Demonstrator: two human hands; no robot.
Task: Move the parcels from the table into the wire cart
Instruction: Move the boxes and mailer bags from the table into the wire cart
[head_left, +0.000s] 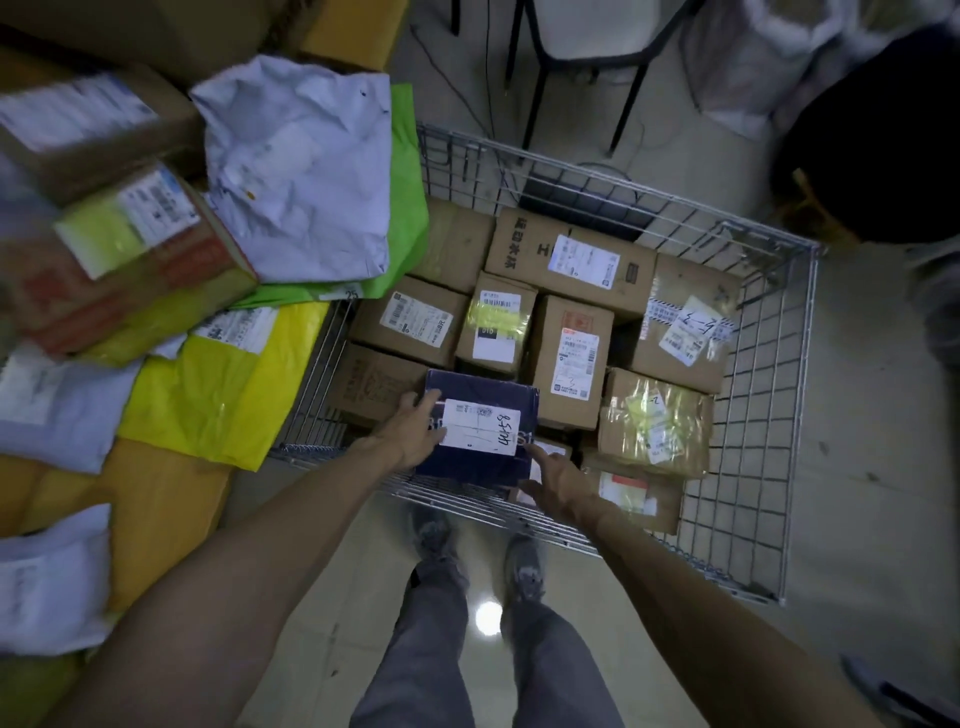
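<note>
I am holding a dark blue box (480, 431) between both hands over the near side of the wire cart (769, 415). My left hand (410, 434) is gripping its left edge, with the fingers lying on the top beside the white label; my right hand (550, 475) is pressing against its lower right corner with the fingers spread rather than wrapped. The box is sitting at or just above the level of the cardboard boxes (571, 358) already packed in the cart; I cannot tell whether it is resting on them yet.

Risks, as I am judging them:
- The right hand is bracing more than clasping, so if the left lets go first the box may be tipping toward the near rim.
- The slot under the box is looking narrow; forcing it down could be crushing the taped parcel (654, 421) just to the right or jamming my fingers against the wire.
- On the worktop (156, 499) to my left, a pile of soft mailers, yellow (218, 379), green and pale grey (306, 176), is overhanging the cart's left wall. A knock from my elbow could be sending them sliding in unsorted or onto the floor.
</note>
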